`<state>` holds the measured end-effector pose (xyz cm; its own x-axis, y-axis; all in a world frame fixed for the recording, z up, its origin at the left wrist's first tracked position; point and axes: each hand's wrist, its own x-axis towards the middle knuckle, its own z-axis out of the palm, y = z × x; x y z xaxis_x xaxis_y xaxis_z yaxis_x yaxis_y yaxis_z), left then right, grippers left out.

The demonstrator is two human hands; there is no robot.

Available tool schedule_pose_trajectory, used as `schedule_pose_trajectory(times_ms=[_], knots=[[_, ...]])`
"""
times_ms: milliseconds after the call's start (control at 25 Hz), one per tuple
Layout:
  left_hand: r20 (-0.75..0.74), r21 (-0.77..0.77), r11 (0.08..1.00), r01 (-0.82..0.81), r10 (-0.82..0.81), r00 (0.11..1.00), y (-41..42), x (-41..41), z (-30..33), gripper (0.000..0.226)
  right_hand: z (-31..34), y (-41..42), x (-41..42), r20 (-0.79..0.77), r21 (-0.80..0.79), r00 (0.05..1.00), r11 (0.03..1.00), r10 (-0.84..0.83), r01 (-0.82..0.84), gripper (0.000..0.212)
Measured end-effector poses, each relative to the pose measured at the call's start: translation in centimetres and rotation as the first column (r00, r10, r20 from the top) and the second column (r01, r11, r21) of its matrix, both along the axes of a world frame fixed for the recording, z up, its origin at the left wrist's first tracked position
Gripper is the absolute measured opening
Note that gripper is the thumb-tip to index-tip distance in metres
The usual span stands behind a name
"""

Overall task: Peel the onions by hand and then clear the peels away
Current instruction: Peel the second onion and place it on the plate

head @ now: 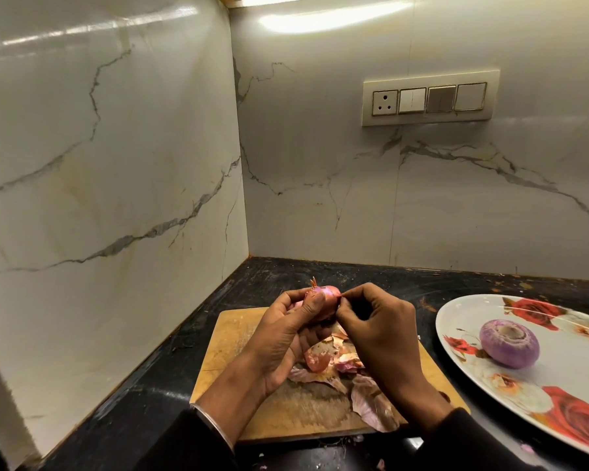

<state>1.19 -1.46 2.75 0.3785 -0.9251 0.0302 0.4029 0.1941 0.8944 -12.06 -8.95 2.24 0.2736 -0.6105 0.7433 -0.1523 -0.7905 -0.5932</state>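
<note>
At centre frame my left hand (286, 329) cups the red onion (323, 300) while my right hand (376, 326) pinches skin at its right side, above the peels (340, 365).

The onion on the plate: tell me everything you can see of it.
The peeled onion is round, smooth and pale purple, its outer skin gone. A flat whitish cut end faces up and toward the camera. It rests alone on the white plate with red rose prints, near the plate's left side, to the right of the chopping board. Neither hand touches it.
</note>
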Motion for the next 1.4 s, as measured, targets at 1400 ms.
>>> schedule_pose_trajectory(times_ms=[1400], knots=[[0.091,-0.073,0.994,-0.079,0.085,0.992,-0.39,0.19,-0.47,0.063,-0.4,-0.49,0.2,0.039,0.119,0.998,0.991,0.057,-0.061,0.008]])
